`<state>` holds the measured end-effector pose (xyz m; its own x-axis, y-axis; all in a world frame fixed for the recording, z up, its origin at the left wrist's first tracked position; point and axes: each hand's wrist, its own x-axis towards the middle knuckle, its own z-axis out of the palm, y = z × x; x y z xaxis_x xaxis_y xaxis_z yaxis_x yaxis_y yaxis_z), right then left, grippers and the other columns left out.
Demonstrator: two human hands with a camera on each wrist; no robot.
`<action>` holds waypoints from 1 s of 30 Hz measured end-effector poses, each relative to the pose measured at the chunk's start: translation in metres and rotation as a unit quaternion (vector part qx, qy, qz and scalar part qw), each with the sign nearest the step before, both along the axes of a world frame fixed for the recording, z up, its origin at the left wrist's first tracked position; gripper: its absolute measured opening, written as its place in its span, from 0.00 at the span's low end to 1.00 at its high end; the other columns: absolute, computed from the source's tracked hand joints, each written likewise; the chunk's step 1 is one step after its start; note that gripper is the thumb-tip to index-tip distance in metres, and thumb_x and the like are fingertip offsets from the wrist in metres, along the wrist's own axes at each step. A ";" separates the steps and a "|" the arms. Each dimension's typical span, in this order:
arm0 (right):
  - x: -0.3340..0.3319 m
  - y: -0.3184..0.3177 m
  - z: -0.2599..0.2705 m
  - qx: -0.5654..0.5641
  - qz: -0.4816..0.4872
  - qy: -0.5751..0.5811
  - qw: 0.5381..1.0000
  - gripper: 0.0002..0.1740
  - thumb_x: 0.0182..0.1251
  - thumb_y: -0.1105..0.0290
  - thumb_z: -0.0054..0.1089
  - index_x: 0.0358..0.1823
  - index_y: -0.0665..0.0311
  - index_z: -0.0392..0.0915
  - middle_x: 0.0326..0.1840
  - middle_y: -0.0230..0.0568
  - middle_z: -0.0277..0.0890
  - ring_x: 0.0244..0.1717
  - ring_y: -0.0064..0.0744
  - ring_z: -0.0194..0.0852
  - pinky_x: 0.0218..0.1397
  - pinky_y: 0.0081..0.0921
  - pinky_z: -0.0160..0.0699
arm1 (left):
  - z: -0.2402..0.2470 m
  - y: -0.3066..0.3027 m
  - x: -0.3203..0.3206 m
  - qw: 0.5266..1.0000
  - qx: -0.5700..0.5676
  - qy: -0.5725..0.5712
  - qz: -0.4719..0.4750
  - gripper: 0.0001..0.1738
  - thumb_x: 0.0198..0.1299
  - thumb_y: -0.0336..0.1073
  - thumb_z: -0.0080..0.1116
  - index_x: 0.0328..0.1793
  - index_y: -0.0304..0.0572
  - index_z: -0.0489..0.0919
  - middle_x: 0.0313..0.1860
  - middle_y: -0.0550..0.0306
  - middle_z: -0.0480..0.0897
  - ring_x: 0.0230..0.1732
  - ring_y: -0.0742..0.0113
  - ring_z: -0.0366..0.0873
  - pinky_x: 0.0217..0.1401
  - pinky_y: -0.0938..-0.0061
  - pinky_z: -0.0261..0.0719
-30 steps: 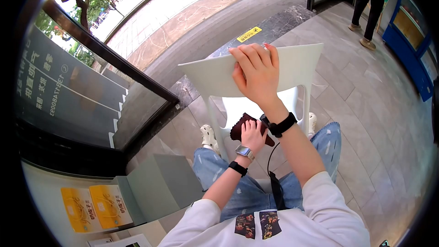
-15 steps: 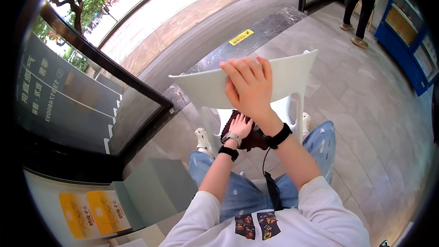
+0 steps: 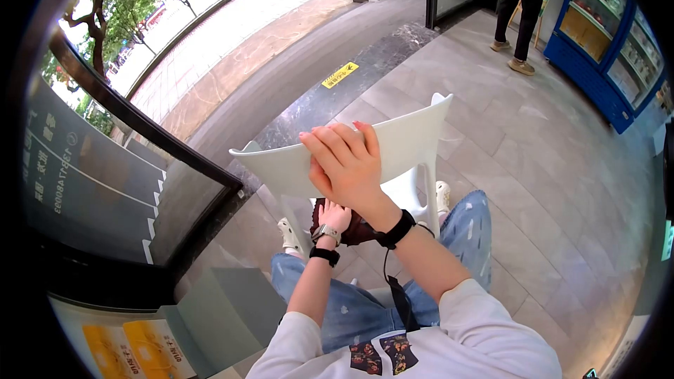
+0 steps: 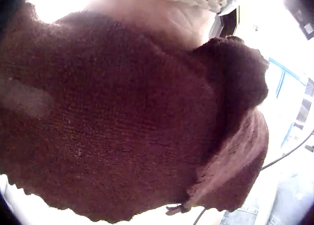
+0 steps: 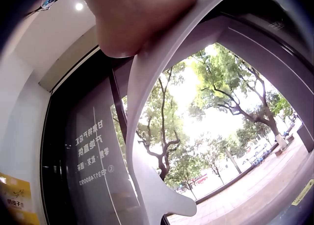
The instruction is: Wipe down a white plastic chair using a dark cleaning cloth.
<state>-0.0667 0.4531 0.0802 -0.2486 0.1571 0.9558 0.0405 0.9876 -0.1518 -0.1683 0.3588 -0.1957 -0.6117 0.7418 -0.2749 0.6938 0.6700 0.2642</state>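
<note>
A white plastic chair (image 3: 414, 133) stands between the person's knees, its backrest toward the person. The right hand (image 3: 347, 172) grips the top edge of the backrest, fingers over the rim and thumb on the near face. In the right wrist view, part of that hand (image 5: 142, 19) lies against the curved white backrest edge (image 5: 147, 102). Below the backrest, the left hand (image 3: 335, 217) rests with extended fingers on a dark maroon cloth (image 3: 359, 231). The cloth (image 4: 117, 112) fills most of the left wrist view, its scalloped edge spread out and one side folded; the fingers are hidden there.
Grey boxes (image 3: 228, 309) and yellow packages (image 3: 158, 351) stand at the lower left. A glass door (image 3: 105, 189) is on the left; a yellow floor sticker (image 3: 340, 75) lies on the threshold. Another person (image 3: 519, 14) stands near a blue display fridge (image 3: 607, 42). A thin black cable (image 3: 386, 260) hangs from the right wrist.
The left hand has slid leftward with the cloth, which looks more spread than at first. The right hand stays on the backrest, whose top now slants more. The head view has turned right.
</note>
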 end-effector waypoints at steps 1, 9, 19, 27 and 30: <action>-0.001 0.000 0.000 -0.002 0.003 -0.001 1.000 0.19 0.52 0.67 0.57 0.48 0.59 0.78 0.47 0.33 0.75 0.50 0.31 0.72 0.62 0.41 0.64 | 0.003 -0.004 0.003 1.000 0.000 0.005 -0.007 0.35 0.69 0.59 0.25 0.79 0.56 0.51 0.81 0.60 0.49 0.81 0.60 0.41 0.79 0.55 0.41; 0.002 0.001 -0.001 -0.005 0.001 -0.007 1.000 0.20 0.52 0.67 0.57 0.48 0.58 0.78 0.48 0.32 0.75 0.51 0.30 0.72 0.62 0.42 0.63 | 0.047 -0.026 0.038 0.999 -0.031 0.032 -0.027 0.30 0.70 0.55 0.30 0.76 0.62 0.59 0.79 0.54 0.55 0.77 0.55 0.53 0.76 0.54 0.49; 0.009 -0.003 -0.002 -0.004 0.004 -0.029 1.000 0.20 0.52 0.66 0.56 0.50 0.56 0.78 0.49 0.32 0.76 0.52 0.30 0.72 0.64 0.43 0.60 | 0.032 -0.050 0.049 0.991 0.053 0.084 -0.087 0.29 0.69 0.55 0.36 0.72 0.55 0.67 0.74 0.55 0.64 0.74 0.61 0.60 0.75 0.57 0.50; 0.031 -0.028 -0.002 -0.014 -0.004 -0.040 0.999 0.19 0.53 0.70 0.56 0.48 0.54 0.81 0.49 0.29 0.78 0.52 0.31 0.72 0.68 0.41 0.51 | 0.049 -0.062 0.073 0.995 0.089 0.042 -0.031 0.26 0.68 0.53 0.42 0.67 0.54 0.71 0.69 0.58 0.70 0.72 0.60 0.62 0.75 0.56 0.50; 0.042 -0.037 -0.004 0.004 -0.035 -0.048 0.998 0.20 0.51 0.67 0.57 0.49 0.51 0.82 0.48 0.28 0.78 0.50 0.27 0.73 0.64 0.40 0.55 | 0.046 -0.069 0.074 0.989 0.140 0.005 -0.050 0.23 0.68 0.52 0.43 0.63 0.52 0.74 0.65 0.57 0.72 0.70 0.59 0.64 0.73 0.55 0.53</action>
<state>-0.0243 0.4162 0.0757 -0.3271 0.1688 0.9298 0.1225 0.9832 -0.1354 -0.0945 0.2896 -0.1495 -0.5328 0.8450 -0.0450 0.7565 0.4995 0.4221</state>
